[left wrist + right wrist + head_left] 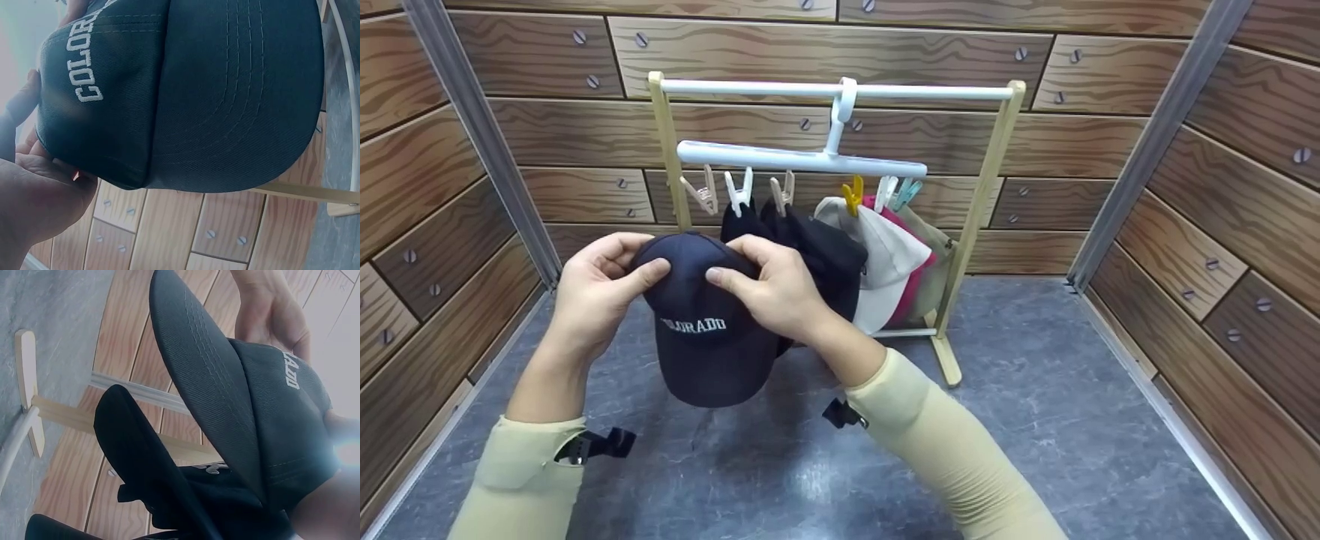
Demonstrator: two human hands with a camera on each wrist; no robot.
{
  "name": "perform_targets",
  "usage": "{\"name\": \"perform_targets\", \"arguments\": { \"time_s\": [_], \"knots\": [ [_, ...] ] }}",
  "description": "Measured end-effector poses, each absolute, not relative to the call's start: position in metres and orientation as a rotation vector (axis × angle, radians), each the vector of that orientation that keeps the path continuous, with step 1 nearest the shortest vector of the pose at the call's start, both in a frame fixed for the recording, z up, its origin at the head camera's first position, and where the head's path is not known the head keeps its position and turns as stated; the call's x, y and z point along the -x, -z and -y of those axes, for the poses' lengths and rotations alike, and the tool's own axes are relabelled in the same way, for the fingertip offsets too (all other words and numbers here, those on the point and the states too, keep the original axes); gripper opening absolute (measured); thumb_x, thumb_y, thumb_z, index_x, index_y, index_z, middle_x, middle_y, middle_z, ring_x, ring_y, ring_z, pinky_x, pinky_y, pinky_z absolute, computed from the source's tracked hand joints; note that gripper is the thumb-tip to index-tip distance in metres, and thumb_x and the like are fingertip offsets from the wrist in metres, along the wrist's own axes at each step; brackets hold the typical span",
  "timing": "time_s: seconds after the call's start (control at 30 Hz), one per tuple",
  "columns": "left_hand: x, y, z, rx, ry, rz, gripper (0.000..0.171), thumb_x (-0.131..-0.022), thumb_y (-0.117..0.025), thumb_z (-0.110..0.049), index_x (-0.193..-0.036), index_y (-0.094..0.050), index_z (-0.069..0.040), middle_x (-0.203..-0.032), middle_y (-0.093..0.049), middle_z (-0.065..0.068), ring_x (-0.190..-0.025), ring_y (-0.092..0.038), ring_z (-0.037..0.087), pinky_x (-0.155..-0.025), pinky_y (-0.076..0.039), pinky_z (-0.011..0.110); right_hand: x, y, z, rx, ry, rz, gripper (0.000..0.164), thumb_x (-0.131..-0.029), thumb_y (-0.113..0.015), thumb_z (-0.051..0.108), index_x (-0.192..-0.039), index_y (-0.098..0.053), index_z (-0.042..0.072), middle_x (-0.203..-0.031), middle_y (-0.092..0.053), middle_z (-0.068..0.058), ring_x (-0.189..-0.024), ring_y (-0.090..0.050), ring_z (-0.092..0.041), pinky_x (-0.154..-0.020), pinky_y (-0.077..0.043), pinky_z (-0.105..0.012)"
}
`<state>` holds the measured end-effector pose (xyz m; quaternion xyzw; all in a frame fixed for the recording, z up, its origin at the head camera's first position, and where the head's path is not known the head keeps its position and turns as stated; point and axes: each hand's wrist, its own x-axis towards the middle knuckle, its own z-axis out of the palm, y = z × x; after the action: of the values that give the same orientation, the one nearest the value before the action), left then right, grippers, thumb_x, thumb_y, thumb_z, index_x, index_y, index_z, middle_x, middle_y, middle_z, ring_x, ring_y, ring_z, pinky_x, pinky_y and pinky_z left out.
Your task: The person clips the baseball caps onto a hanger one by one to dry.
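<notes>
Both hands hold a dark navy baseball cap (712,360) with white COLORADO lettering, its brim pointing down. My left hand (600,289) grips the crown at the left, thumb on the front and fingers behind. On the other side my right hand (776,289) pinches the crown, thumb on the front panel. Close behind hang black caps (821,251), clipped to a pale blue hanger (802,159). In the right wrist view a black cap (152,467) hangs right beside the held one. A pinkish clothespin (702,193) at the hanger's left end has nothing in it.
The hanger hooks over the white rail (750,88) of a wooden-legged rack (979,195). A white cap (877,259), a pink one (913,289) and an olive one (934,255) hang at the right. Wood-patterned walls (1207,195) surround the grey floor (1035,420).
</notes>
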<state>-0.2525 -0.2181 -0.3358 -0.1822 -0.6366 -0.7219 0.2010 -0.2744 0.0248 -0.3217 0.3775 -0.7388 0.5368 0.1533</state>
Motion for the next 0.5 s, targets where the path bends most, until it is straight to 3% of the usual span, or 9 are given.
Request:
{"name": "perform_targets", "arguments": {
  "time_s": [0.3, 0.5],
  "knots": [
    [0.258, 0.332, 0.218, 0.571, 2.067, 1.71, 0.024, -0.093, -0.084, 0.01, -0.116, -0.076, 0.012, -0.094, -0.079, 0.018, -0.085, -0.077, 0.018, -0.077, -0.064, 0.027, 0.275, 0.315, -0.028, -1.061, -1.56, 2.138, 0.016, -0.102, -0.084, 0.018, -0.109, -0.08, 0.005, -0.098, -0.078, -0.001, -0.086, -0.07, -0.007, -0.08, -0.058, -0.027],
    [0.26, 0.331, 0.219, 0.623, 2.112, 1.669, 0.021, -0.096, -0.078, 0.015, -0.116, -0.076, 0.011, -0.095, -0.08, 0.014, -0.087, -0.078, 0.018, -0.078, -0.064, 0.026, 0.275, 0.309, -0.03, -1.077, -1.56, 2.146, 0.017, -0.102, -0.083, 0.02, -0.11, -0.079, 0.005, -0.098, -0.077, 0.001, -0.085, -0.07, -0.007, -0.08, -0.058, -0.026]
  ]
}}
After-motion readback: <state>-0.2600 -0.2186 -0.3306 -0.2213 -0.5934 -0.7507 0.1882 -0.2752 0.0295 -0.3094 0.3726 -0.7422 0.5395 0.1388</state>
